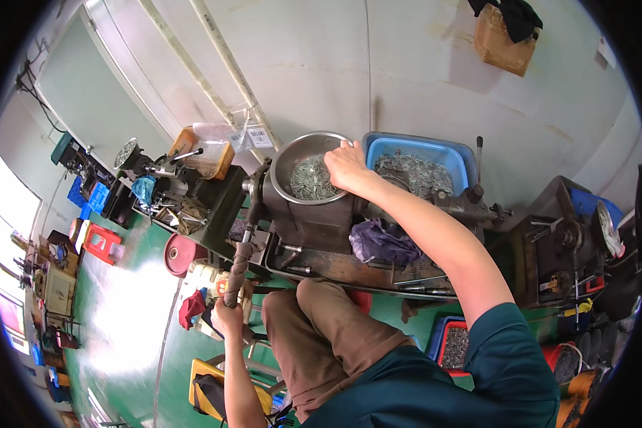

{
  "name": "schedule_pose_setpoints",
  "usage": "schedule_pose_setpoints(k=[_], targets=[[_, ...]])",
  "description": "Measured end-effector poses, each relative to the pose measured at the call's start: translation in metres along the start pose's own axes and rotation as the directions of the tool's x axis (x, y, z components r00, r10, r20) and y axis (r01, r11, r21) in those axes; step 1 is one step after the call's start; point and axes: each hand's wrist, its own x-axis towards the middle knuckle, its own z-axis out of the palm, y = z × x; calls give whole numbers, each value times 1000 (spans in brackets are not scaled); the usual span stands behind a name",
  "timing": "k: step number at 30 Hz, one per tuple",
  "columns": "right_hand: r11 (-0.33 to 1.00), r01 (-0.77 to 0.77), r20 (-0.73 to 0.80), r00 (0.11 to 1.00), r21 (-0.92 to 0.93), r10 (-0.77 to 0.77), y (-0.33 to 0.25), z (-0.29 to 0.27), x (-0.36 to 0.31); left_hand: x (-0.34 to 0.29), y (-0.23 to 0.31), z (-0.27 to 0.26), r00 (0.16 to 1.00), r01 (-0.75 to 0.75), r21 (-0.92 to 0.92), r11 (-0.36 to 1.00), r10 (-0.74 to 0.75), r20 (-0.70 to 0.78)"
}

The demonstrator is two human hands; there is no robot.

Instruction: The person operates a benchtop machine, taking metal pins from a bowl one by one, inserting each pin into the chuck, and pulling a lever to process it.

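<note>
My left hand (pixel 227 318) is wrapped round the lower end of a long lever handle (pixel 237 274), bound in brown wrapping, at the left of a dark metal bench machine (pixel 310 232). On top of the machine sits a round steel bowl (pixel 284 165) holding many small, thin metal parts (pixel 311 178). My right hand (pixel 346 167) is at the bowl's right rim with its fingers curled closed. Whatever those fingers hold, if anything, is hidden. Behind my right forearm stands a blue plastic basket (pixel 415 145) with more small metal parts in it.
A crumpled purple cloth (pixel 382 241) and several metal tools lie on the machine's bench. Another machine (pixel 182 187) stands at the left, a third (pixel 567 235) at the right. A red-lined bin (pixel 455 346) of small parts and a yellow stool (pixel 203 371) are on the green floor.
</note>
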Motion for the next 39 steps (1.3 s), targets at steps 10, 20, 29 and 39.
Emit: schedule_pose_setpoints(k=[10,20,29,39], targets=[[1000,2,-70,998,0,-2,5,-10,0,-1,2,-3,1000,3,-15,1000,-3,15],[752,-253,22,953,608,303,104,18,-30,-1,3,-3,1000,6,-28,1000,-6,1],[572,-360,246,931,737,269,94,93,-60,-1,2,-3,1000,-15,-34,999,15,-10],[507,-306,225,950,806,214,96,97,-58,-1,1,-1,1000,-8,-22,1000,8,-1]])
